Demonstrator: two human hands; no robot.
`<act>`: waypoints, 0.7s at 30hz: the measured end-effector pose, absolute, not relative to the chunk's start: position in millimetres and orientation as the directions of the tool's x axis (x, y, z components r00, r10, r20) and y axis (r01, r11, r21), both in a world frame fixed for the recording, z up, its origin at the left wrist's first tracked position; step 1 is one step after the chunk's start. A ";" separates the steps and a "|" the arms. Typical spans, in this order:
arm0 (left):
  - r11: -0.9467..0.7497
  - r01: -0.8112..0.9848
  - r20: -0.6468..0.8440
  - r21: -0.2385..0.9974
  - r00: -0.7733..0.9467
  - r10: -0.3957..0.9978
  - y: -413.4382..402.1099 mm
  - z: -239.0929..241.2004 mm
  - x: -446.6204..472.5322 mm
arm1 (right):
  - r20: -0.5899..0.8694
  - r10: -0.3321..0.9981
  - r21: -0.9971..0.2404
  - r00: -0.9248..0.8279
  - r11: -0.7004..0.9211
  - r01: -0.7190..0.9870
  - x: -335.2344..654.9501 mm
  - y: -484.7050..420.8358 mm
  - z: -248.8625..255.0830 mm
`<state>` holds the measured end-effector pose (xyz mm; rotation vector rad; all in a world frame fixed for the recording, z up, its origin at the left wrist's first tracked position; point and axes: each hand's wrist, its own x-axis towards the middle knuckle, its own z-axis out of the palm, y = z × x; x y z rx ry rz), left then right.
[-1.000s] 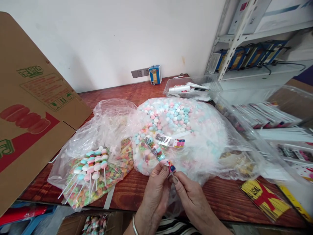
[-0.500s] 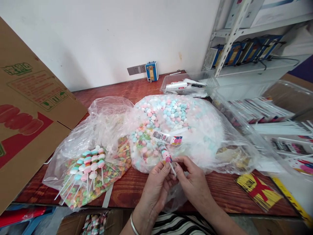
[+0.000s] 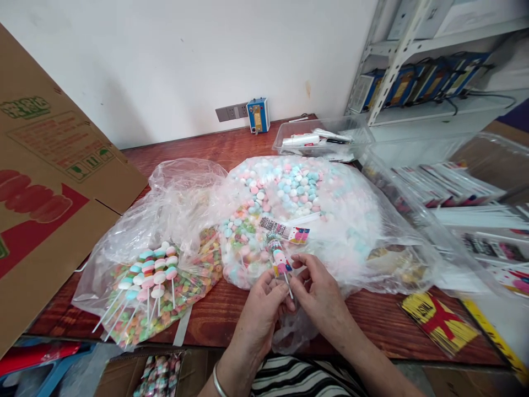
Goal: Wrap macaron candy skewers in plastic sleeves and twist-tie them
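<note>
My left hand and my right hand meet at the table's near edge, both pinched on a small wrapped candy skewer with a white stick. It stands tilted up between my fingertips. Just beyond it lies a printed wrapper strip on a big clear bag of pink, blue and white round candies. To the left, several finished candy skewers lie on a bag of small coloured ring candies.
A large cardboard box flap rises at the left. A clear tray with tools sits at the back, a blue device by the wall socket. Clear bins of packaging strips and yellow-red labels are at right, below metal shelving.
The wrapped skewer has been turned more upright and slid further into its wrapper between my fingers. My hands have shifted slightly toward me; the view has tilted a little.
</note>
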<state>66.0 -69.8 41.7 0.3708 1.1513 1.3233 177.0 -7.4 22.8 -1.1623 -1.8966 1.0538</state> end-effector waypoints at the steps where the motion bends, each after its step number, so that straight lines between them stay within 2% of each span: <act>1: 0.288 -0.539 -0.443 0.791 -0.182 0.878 -69.4 40.8 66.7 | 0.126 0.909 -0.879 -0.398 0.288 0.380 175.6 -5.6 21.8; 5: 0.300 -0.437 -0.434 0.848 -0.248 0.866 -65.6 38.1 65.6 | 0.161 0.878 -0.855 -0.451 0.352 0.381 171.4 -1.3 20.3; 8: 0.288 -0.303 -0.385 0.909 -0.338 0.859 -61.2 38.4 61.9 | 0.176 0.886 -0.869 -0.429 0.345 0.355 170.7 -1.8 23.8; 12: 0.247 -0.201 -0.311 0.948 -0.423 0.851 -56.3 39.4 59.4 | 0.108 0.909 -0.960 -0.402 0.201 0.197 168.7 -4.5 29.7; 16: 0.113 -0.159 -0.183 0.981 -0.544 0.819 -52.2 38.6 59.1 | 0.023 0.910 -0.997 -0.414 0.053 0.062 164.1 -5.6 28.9; 18: 0.070 -0.122 -0.128 0.990 -0.576 0.808 -50.1 39.5 57.9 | 0.017 0.921 -0.994 -0.389 0.057 0.092 164.2 -4.6 28.3; 21: 0.050 -0.037 -0.063 0.998 -0.555 0.830 -47.3 44.5 55.5 | 0.124 0.942 -0.959 -0.313 0.195 0.204 170.3 -4.5 31.4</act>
